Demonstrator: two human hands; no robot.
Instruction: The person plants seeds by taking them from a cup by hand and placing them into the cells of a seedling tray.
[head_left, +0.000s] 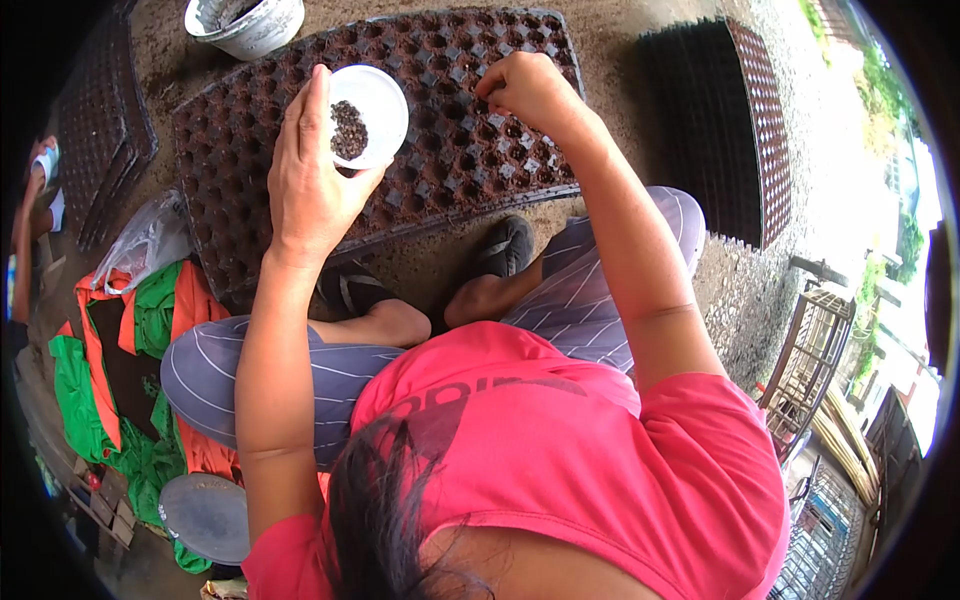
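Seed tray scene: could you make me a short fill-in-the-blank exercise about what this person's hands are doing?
1. The left hand holds a small white ____ with dark seeds in it.
2. The right hand has its fingertips pinched over the soil-filled seed ____, which lies on the ground.
3. The person wears a ____ shirt.
4. A stack of empty trays lies on the person's ____ side.

Missing words: bowl; tray; pink; right

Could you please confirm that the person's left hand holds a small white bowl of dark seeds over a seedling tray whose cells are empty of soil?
Not quite: the head view shows the seedling tray cells filled with dark soil. The left hand does hold the small white bowl of dark seeds.
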